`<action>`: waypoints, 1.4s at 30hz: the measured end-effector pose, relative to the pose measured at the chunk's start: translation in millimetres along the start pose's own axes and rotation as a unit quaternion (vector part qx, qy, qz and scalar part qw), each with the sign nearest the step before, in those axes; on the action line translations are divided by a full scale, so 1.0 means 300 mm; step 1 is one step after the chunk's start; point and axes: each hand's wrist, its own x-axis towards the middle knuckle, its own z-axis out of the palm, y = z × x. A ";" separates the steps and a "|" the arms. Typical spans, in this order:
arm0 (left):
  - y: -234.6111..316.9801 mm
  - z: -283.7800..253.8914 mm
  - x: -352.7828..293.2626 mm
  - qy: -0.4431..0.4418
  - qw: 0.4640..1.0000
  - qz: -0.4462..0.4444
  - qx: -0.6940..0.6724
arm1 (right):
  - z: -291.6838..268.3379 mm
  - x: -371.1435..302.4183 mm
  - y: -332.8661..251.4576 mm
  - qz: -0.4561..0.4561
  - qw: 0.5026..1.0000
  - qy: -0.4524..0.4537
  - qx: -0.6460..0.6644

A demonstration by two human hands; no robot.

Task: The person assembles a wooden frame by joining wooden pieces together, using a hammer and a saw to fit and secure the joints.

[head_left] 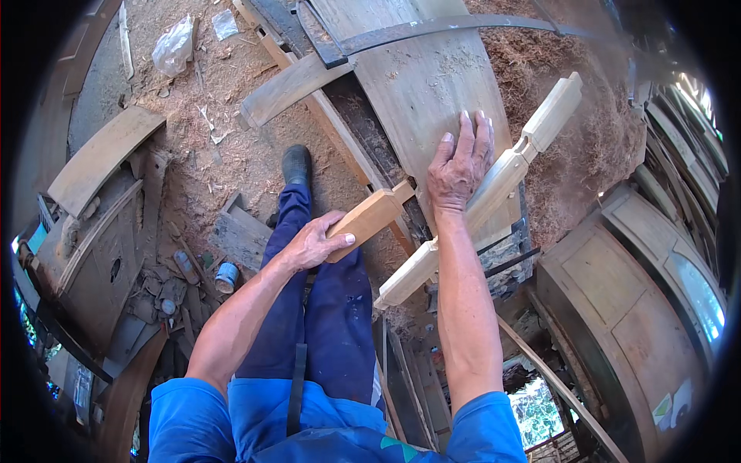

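Note:
My left hand (318, 241) is closed round a short reddish-brown wooden block (369, 217), its thumb on top. A narrow tenon at the block's far end points at the edge of a wide pale board (413, 85). My right hand (461, 166) lies on that board with its fingers stretched forward. A long shaped wooden leg (498, 185), with square ends and a carved neck, lies slantwise on the board and passes under my right wrist. Its near end (405, 279) sticks out past the board between my forearms. How firmly the right palm presses the leg is hidden.
A dark metal bar (455, 25) crosses the board's far part. A short plank (292, 89) lies across a long wooden rail (340, 131). Shavings (556, 131) heap at the right, beside wooden cabinets (617, 301). Scraps and a blue can (226, 276) lie at the left.

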 end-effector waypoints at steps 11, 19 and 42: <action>0.043 -0.019 0.020 0.011 1.000 0.012 -0.002 | -0.002 -0.007 0.002 -0.002 1.000 0.001 0.003; 0.105 -0.052 0.032 0.027 0.995 0.043 0.081 | -0.006 -0.005 0.010 -0.003 1.000 -0.012 0.006; 0.144 0.003 0.123 0.089 0.974 0.067 0.198 | -0.029 0.008 -0.001 0.039 0.998 -0.016 0.044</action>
